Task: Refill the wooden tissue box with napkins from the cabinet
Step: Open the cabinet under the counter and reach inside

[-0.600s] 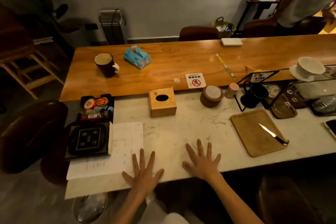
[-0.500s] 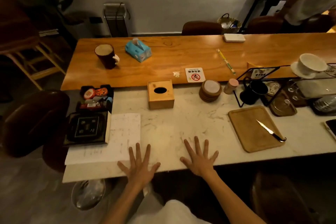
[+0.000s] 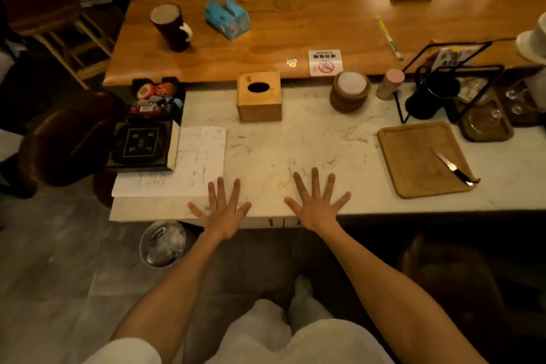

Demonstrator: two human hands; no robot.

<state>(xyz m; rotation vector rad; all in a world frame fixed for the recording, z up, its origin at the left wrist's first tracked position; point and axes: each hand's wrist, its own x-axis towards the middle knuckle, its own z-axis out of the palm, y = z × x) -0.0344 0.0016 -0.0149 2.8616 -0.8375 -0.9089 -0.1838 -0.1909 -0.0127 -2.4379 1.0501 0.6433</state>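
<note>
The wooden tissue box [image 3: 259, 96] stands upright on the white marble counter [image 3: 310, 139], at its far edge against the raised wooden bar top [image 3: 295, 29]. Its oval top slot is dark, with no napkin showing. My left hand [image 3: 223, 207] and my right hand [image 3: 317, 201] lie flat on the counter's near edge, fingers spread and straight, holding nothing. Both are well short of the box. No cabinet or loose napkins are in view.
A blue tissue pack [image 3: 226, 19] and dark mug [image 3: 172, 28] sit on the bar top. Left of my hands lie paper sheets [image 3: 192, 165] and a black book [image 3: 141, 145]. A wooden board [image 3: 422, 158] with a knife [image 3: 450, 167] lies right, coasters [image 3: 350, 94] behind. A bin [image 3: 162, 242] stands below.
The view has tilted down and pulled back, so my arms and lap now show. Both hands stay flat at the counter's near edge. The box has not moved.
</note>
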